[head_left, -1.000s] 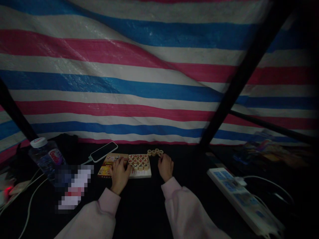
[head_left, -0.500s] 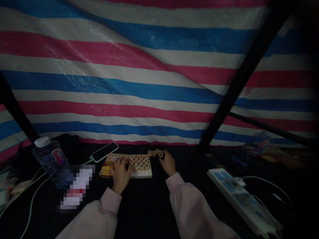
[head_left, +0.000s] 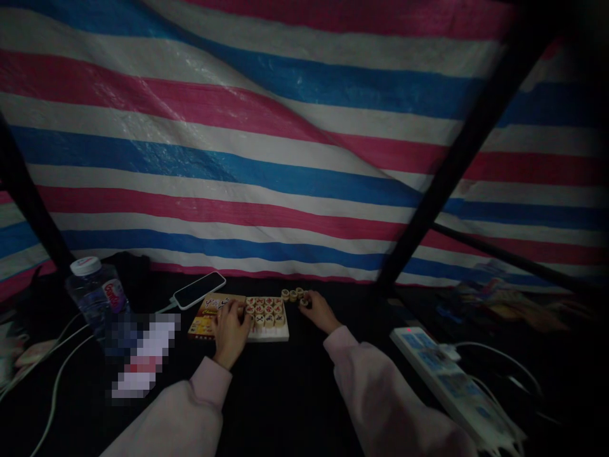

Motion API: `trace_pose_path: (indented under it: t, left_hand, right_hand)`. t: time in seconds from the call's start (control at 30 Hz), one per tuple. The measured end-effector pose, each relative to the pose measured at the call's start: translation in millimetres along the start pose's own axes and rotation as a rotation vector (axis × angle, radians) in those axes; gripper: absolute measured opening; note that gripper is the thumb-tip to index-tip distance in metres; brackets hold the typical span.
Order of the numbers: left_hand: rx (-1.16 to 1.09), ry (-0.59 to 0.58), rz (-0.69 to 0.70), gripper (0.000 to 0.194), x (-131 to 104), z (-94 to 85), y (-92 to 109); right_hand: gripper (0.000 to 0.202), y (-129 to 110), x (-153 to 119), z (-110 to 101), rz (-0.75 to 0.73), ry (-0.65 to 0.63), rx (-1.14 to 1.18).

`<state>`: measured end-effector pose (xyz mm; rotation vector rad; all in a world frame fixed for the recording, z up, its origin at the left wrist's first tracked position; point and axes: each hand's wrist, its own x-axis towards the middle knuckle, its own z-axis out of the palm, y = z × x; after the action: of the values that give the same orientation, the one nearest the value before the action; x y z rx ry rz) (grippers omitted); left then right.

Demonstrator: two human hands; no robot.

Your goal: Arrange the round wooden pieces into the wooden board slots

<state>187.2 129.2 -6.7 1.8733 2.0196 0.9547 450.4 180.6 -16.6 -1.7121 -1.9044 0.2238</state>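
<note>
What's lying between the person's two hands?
From left hand to right hand: rows of round pieces on a white box, then black table, with a few loose pieces toward the back. The head view shows this.

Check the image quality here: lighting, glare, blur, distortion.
Head view throughout: dim, the tabletop nearly black; glare streaks on the striped tarp, upper left; right edge darkened; xiangqi piece markings soft; pixelated patch beside the bottle.

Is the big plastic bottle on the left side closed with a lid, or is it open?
Closed: the white lid sits on top of the bottle and covers its mouth.
</note>
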Motion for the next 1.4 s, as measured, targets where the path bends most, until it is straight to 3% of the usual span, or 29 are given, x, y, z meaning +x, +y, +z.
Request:
trace_pose_path:
  t: [0.17, 0.43, 0.6, 0.7, 0.9, 1.13, 1.4]
  left_hand:
    - [0.003, 0.013, -0.006, 0.025, 1, -1.0, 0]
    - [0.001, 0.024, -0.010, 0.025, 0, -3.4, 3]
    - [0.006, 0.007, -0.016, 0.027, 0, -4.2, 3]
    - [0.009, 0.008, -0.014, 0.027, 0, -3.5, 3]
    - [-0.004, 0.016, -0.009, 0.027, -1, -2.2, 2]
    - [0.007, 0.024, -0.004, 0.027, 0, -2.5, 1]
    - [0.019, 0.011, -0.009, 0.027, 0, -1.6, 1]
  right_hand:
    - [0.008, -5, -1, 4, 0.055, -0.055, 0.046]
    - [0.022, -21, -5, 4, 0.137, 0.037, -0.054]
    - [0.015, -24, -4, 5, 0.184, 0.043, -0.053]
    - [0.019, -18, -3, 0, 0.149, 0.058, -0.005]
    - [0.016, 10, 15, -5, 0.006, 0.208, 0.127]
    - [0.016, 28, 31, 1, -0.115, 0.089, 0.167]
    - [0.020, 32, 21, -1, -0.078, 0.014, 0.220]
